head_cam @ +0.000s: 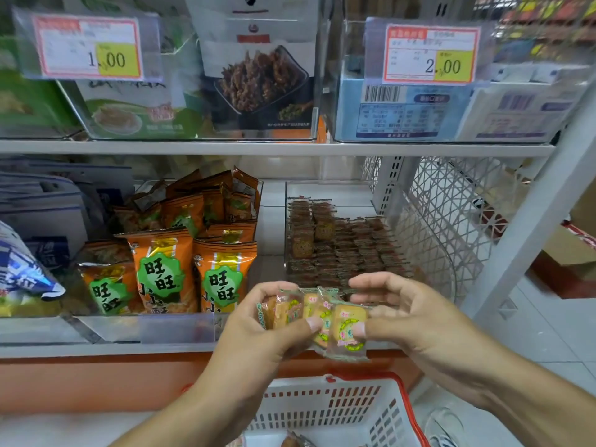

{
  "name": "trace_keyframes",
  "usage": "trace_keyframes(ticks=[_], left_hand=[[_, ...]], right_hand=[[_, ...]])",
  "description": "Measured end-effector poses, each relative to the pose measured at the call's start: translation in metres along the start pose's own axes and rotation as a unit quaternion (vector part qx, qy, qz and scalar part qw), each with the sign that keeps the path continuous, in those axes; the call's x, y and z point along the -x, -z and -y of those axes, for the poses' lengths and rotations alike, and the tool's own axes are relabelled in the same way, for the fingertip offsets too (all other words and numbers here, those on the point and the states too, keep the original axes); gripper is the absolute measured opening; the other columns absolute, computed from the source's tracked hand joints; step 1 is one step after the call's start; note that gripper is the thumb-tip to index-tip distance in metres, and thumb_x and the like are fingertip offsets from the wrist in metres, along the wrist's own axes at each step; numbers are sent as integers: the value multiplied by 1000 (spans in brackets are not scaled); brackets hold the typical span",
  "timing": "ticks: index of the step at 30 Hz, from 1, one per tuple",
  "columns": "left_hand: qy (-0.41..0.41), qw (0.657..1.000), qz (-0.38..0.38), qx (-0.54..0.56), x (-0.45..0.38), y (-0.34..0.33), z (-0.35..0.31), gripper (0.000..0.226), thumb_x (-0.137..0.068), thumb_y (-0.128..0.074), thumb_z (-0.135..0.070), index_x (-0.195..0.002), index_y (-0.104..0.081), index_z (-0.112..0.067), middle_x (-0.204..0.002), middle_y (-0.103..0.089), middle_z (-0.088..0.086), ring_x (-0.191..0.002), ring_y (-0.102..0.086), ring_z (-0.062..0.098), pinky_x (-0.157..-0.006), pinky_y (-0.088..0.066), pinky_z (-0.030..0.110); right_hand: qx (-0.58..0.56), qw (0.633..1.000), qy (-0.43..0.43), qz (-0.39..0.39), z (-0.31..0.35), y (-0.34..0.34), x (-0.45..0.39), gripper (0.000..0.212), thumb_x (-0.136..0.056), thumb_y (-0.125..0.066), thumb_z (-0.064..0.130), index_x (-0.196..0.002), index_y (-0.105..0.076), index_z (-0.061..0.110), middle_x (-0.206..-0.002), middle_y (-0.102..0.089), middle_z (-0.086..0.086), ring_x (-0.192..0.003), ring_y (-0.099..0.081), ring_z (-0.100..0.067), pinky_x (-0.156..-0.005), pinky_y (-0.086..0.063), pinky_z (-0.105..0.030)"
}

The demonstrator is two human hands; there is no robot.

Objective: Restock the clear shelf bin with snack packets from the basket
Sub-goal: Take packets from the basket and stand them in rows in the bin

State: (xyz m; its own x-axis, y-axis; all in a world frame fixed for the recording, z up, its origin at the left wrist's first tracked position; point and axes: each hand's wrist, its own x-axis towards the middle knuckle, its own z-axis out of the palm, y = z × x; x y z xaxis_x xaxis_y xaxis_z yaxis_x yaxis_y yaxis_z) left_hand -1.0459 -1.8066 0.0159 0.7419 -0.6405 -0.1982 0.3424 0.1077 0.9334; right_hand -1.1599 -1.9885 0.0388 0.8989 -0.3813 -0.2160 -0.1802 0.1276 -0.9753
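lower shelf (135,351) | carries: clear bin (380,201), orange packets (222,279) | floor: basket (338,404)

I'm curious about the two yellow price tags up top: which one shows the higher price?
The right price tag, reading 2.00, on the clear bin above the blue-labelled packs. The left price tag reads only 1.00.

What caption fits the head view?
Both hands hold snack packets before the clear bin, above the basket.

orange snack bags (193,253): lower shelf, left bin | price tags (87,46), (430,54): upper shelf front edge | white mesh panel (451,214): shelf's right end
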Motion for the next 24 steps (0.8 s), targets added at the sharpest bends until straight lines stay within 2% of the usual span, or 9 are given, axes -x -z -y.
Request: trace_keyframes(ticks=[3, 5, 9, 12, 15, 17, 19, 21, 24], left_hand=[[5, 1000, 12, -14, 1, 0, 3, 49, -50, -93, -16, -94, -73, -29, -98, -78, 17, -89, -77, 36, -69, -63, 36], [4, 1000, 19, -11, 0, 0, 3, 49, -51, -92, -17, -95, -73, -28, -97, -78, 17, -88, -77, 36, -69, -63, 36], [-2, 1000, 20, -5, -3, 0, 2, 45, -55, -91, -20, -95, -74, -28, -97, -79, 15, -86, -78, 31, -67, -61, 31], [-13, 1000, 9, -10, -7, -3, -1, 41, -57, -89, -26, -95, -74, -29, -99, -78, 14, -94, -76, 36, -77, -63, 40], [-31, 999, -28, -13, -10, -8, -5, 23, -76, -81, -22, -96, -74, -31, -94, -78, 9, -89, -77, 32, -72, -64, 35], [-46, 997, -61, -10, -14, -10, -7, 21, -90, -73, -13, -98, -73, -33, -94, -77, 10, -88, -77, 29, -74, -64, 36], [-53, 995, -81, 9, -16, -13, -10, 33, -95, -68, -6, -108, -68, -36, -104, -73, 14, -89, -78, 29, -73, -64, 35], [-45, 996, -80, 18, -18, -15, -11, 47, -96, -65, -2, -123, -57, -40, -111, -69, 16, -87, -78, 31, -70, -64, 34], [-9, 998, -59, 22, -22, -19, -7, 75, -96, -65, 0, -145, -35, -48, -119, -66, 16, -83, -79, 31, -67, -64, 34]], right_hand=[[9, 998, -36, 46, -3, -4, 1, 59, -70, -83, -12, -117, -74, 23, -120, -73, -4, -102, -73, -28, -93, -57, -36], [18, 996, -51, 70, -3, -4, -1, 59, -79, -77, -9, -127, -67, 23, -127, -70, -3, -108, -72, -27, -92, -57, -36], [45, 993, -47, 97, 4, 0, -7, 54, -84, -76, 1, -129, -63, 29, -128, -68, -1, -113, -69, -29, -91, -51, -42], [52, 989, -49, 132, 10, 2, -16, 50, -83, -78, 1, -125, -61, 21, -119, -72, -7, -95, -69, -21, -71, -50, -32], [103, 986, -9, 128, 19, 8, -30, 55, -67, -86, 4, -114, -62, 18, -97, -71, -2, -80, -58, -20, -64, -45, -32], [108, 989, 21, 96, 26, 16, -45, 57, -61, -86, 6, -111, -62, 18, -96, -73, 3, -81, -61, -19, -63, -47, -30], [155, 985, 73, -1, 29, 24, -63, 59, -58, -87, 14, -110, -61, 20, -103, -75, 2, -91, -68, -16, -67, -51, -28], [275, 949, 114, -105, 26, 30, -82, 60, -61, -93, 24, -110, -58, 27, -103, -72, 7, -94, -69, -12, -73, -53, -22], [362, 916, 93, -142, 14, 32, -111, 59, -66, -90, 36, -109, -50, 36, -103, -63, 18, -91, -62, -2, -65, -48, -18]])
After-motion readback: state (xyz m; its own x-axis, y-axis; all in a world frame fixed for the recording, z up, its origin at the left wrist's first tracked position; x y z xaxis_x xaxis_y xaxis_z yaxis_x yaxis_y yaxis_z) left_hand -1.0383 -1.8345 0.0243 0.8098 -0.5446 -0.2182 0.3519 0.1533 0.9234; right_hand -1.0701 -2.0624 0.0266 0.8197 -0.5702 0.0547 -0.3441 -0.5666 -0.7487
